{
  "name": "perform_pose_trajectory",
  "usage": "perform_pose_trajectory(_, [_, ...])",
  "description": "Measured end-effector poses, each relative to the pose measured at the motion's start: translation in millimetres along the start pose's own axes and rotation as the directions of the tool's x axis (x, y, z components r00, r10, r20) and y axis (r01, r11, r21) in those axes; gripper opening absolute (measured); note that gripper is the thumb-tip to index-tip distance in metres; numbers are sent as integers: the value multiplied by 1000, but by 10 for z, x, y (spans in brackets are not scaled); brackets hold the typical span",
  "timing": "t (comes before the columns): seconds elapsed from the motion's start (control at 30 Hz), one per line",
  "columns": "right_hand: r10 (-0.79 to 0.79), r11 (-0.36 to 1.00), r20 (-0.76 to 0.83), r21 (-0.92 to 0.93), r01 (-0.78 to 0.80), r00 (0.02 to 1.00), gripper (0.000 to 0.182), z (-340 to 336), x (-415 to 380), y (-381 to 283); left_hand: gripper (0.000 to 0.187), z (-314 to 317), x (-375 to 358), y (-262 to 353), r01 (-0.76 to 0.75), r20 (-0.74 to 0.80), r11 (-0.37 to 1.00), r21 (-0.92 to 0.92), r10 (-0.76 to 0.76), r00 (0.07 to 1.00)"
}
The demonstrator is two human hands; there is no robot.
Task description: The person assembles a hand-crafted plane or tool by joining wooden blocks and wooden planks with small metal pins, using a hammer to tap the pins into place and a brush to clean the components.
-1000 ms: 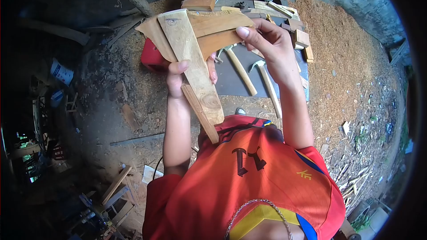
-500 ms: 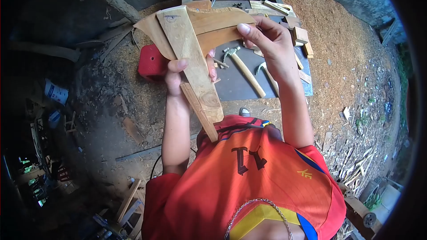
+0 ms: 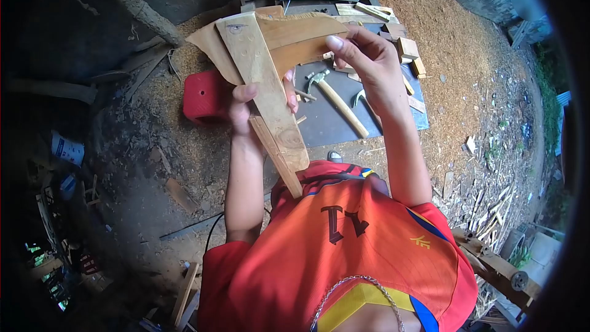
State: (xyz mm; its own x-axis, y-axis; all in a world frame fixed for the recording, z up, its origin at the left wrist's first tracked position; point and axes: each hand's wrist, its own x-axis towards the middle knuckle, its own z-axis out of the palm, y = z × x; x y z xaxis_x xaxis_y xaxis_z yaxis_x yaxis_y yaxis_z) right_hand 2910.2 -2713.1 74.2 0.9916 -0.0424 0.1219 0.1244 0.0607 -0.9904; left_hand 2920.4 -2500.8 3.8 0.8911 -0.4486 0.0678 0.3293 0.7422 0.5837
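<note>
My left hand (image 3: 239,107) is wrapped round a long pale wooden board (image 3: 263,80), thumb on the near side and fingertips showing past its far edge. Crossing behind the board's upper part is a curved wooden piece (image 3: 301,46) with a tapering right end. At that tip, my right hand (image 3: 372,61) pinches the wood between thumb and fingers. A narrow wooden strip (image 3: 275,155) slants from beside my left hand down to the shirt. How the board and curved piece are joined is hidden. Below them, a claw hammer (image 3: 340,106) lies on a dark tabletop (image 3: 322,132).
A second hammer (image 3: 359,99) lies partly behind my right forearm. Wood blocks (image 3: 408,49) sit along the table's right side. A red stool (image 3: 201,95) stands left of the table. Sawdust (image 3: 455,55) and offcuts cover the floor, and a tree-trunk post (image 3: 138,3) leans at upper left.
The camera view has shifted slightly, so the table and stool appear a little to the left. Both hands keep their hold on the wooden pieces, with hardly any movement.
</note>
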Motion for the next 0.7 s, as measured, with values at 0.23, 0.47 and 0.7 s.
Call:
perform_pose_trajectory(0.23, [33, 999, 21, -19, -32, 999, 31, -3, 10, 72, 85, -80, 26, 64, -15, -17, 999, 34, 16, 1000])
perform_pose_trajectory(0.47, [91, 995, 37, -34, -90, 995, 35, 74, -36, 118, 87, -168, -46, 158, -4, 38, 1000, 17, 4, 999])
perform_pose_trajectory(0.7, [45, 998, 10, 41, -46, 999, 39, 213, 8, 85, 81, -209, -45, 212, -12, -31, 999, 31, 13, 999])
